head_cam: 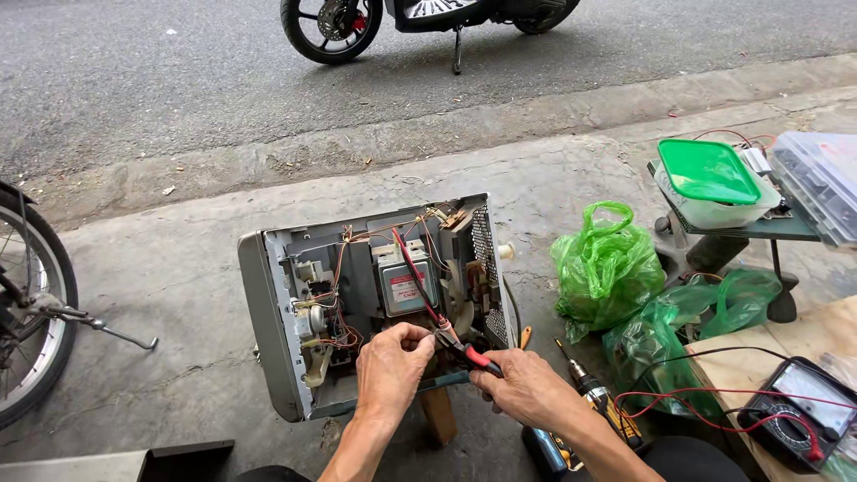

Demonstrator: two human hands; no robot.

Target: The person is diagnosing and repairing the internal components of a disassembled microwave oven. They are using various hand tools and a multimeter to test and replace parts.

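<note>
Opened microwave oven (375, 303), casing off, stands on the concrete floor (178, 268) just ahead of the person, its wiring and magnetron (406, 281) exposed.

Left hand (390, 370): knuckles up, fingers curled and pinched together inside the lower part of the cavity, at a wire end (what exactly it grips is hidden by the fingers).

Right hand (527, 388): at 3 o'clock of the left, closed around a red-and-black test probe (469, 353) whose tip points to 10 o'clock, meeting the left hand's fingertips.

Red lead (415, 272) runs up toward 12 o'clock across the magnetron.

At 3 o'clock of the right hand: a cordless screwdriver (594, 393) on the floor, then green plastic bags (607, 268).

Analogue multimeter (803, 411) lies on a wooden surface (821, 335) at far 3 o'clock, red and black leads trailing from it.

At 2 o'clock, a tub with a green lid (710, 174) on a small stand.

Motorbike wheel (330, 27) at 12 o'clock on the road; bicycle wheel (27, 312) at 9 o'clock.
</note>
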